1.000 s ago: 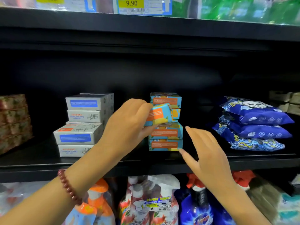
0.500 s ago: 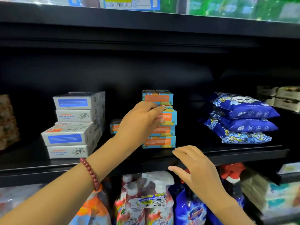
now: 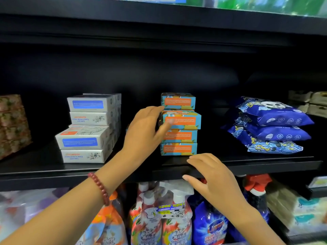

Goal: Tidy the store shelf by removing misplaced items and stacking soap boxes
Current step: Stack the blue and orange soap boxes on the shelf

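Note:
A stack of blue-and-orange soap boxes stands mid-shelf. The second box from the top sits in it, sticking out a little to the right of the others. My left hand holds that box's left end, thumb across its front face and fingers over its top edge. My right hand hovers at the shelf's front edge below the stack, fingers relaxed and holding nothing. A pile of white soap boxes with blue labels stands to the left, its lower boxes skewed.
Three dark blue panda-print packs lie piled at the right. Brownish wrapped packs sit at the far left. Spray bottles and detergent fill the shelf below. Another shelf hangs close overhead.
My left hand carried a blue-and-orange box to the stack and set it in as the second from the top. My right hand dropped from beside the stack to the shelf edge.

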